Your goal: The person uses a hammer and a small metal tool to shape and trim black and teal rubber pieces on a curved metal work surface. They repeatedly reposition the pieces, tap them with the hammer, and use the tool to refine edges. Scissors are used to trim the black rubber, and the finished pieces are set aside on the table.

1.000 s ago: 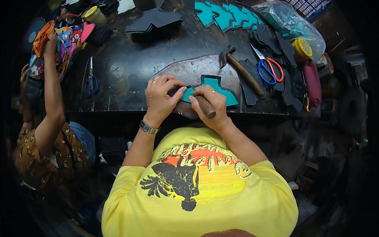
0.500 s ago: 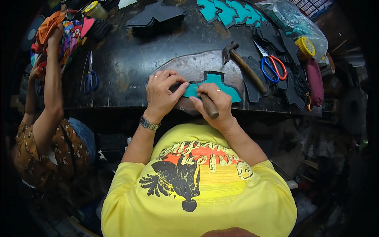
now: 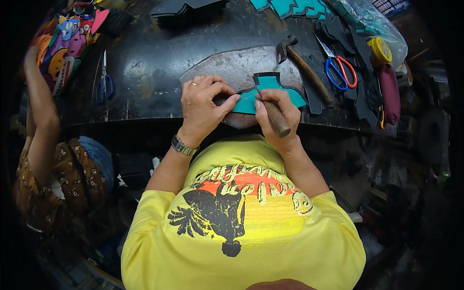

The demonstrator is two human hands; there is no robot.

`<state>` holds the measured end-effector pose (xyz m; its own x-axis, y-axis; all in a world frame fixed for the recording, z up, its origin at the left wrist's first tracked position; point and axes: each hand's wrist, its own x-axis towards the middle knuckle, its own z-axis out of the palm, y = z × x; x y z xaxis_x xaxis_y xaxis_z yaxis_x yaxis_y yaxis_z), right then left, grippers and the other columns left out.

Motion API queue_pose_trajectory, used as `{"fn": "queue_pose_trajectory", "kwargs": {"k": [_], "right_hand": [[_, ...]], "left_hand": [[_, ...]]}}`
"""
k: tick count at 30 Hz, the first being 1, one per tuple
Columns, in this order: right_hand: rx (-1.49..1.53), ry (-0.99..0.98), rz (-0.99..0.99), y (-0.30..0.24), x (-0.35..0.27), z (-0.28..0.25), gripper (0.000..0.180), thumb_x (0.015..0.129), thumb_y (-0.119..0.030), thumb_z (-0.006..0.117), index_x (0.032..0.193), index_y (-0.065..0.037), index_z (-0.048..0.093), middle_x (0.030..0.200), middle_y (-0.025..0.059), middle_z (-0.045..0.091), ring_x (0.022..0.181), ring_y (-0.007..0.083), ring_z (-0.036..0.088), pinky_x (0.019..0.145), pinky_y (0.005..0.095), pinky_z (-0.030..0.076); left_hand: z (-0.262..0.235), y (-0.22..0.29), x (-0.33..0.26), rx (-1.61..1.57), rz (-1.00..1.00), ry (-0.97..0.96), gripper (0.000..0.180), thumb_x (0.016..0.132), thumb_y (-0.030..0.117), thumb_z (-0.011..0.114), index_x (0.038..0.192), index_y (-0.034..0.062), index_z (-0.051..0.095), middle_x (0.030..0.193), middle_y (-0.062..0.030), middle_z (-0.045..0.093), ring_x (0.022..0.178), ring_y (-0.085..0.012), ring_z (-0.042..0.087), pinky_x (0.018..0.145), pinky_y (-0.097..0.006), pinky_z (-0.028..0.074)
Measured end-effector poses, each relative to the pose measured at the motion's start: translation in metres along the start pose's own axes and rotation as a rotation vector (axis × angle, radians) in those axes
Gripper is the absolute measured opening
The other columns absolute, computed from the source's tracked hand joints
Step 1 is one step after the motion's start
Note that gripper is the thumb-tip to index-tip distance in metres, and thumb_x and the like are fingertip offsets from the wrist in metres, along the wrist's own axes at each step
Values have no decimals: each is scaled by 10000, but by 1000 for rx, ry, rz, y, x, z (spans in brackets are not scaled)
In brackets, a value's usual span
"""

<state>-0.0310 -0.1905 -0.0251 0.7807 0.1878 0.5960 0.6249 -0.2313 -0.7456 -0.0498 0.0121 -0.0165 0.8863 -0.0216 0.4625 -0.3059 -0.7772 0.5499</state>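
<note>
A teal cut piece with black edging [image 3: 268, 87] lies on a worn grey plate [image 3: 217, 67] at the table's near edge. My right hand [image 3: 282, 111] is closed round the wooden handle of an awl [image 3: 277, 120]. The awl's thin metal shaft slants up and left onto the teal piece, and its tip is hard to make out. Curled at the piece's left end, my left hand [image 3: 205, 104] presses thumb and fingers on its edge. A hammer [image 3: 307, 72] with a wooden handle rests on the plate's right side, beyond my right hand.
Red-and-blue-handled scissors [image 3: 340, 72] and dark cut pieces [image 3: 360, 96] lie to the right. Blue-handled scissors [image 3: 104, 87] lie left. Dark stacked pieces [image 3: 186, 7] and teal pieces [image 3: 295, 7] sit at the back. A co-worker's arm [image 3: 41, 106] reaches onto the table beside colourful fabric [image 3: 67, 46].
My right hand and the awl have shifted slightly right along the teal piece. The co-worker's raised hand has moved left and the orange cloth is lower. The whole view has tilted a little.
</note>
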Motion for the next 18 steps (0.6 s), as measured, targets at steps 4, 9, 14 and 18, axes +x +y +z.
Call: {"fn": "queue_pose_trajectory", "kwargs": {"k": [4, 9, 14, 18], "right_hand": [[-1, -77, -48, -2, 1, -1, 229, 790, 46, 729, 977, -13, 610, 813, 143, 637, 686, 316, 650, 636, 385, 524], [-16, -142, -90, -1, 5, 5, 239, 740, 65, 729, 934, -8, 609, 802, 140, 626, 692, 331, 635, 635, 398, 514], [-24, -232, -180, -3, 6, 10, 233, 726, 75, 734, 911, -2, 615, 818, 132, 632, 688, 290, 630, 636, 372, 513], [-115, -271, -232, -3, 6, 11, 282, 670, 42, 749, 916, -14, 624, 845, 131, 616, 704, 305, 599, 628, 402, 472]], "left_hand": [[0, 1, 1, -18, -32, -10, 147, 790, 269, 863, 857, 161, 791, 1012, 43, 713, 1002, -193, 622, 937, -384, 409], [-4, -3, 2, -63, -13, -41, 136, 801, 257, 854, 891, 164, 813, 1010, 48, 712, 986, -187, 615, 934, -383, 400], [-7, -6, 5, -92, -11, -85, 133, 804, 256, 850, 887, 157, 815, 998, 48, 715, 976, -185, 614, 930, -375, 393], [-6, -4, 8, -107, -35, -109, 130, 799, 247, 852, 868, 147, 806, 986, 48, 717, 969, -185, 615, 932, -375, 394]]}}
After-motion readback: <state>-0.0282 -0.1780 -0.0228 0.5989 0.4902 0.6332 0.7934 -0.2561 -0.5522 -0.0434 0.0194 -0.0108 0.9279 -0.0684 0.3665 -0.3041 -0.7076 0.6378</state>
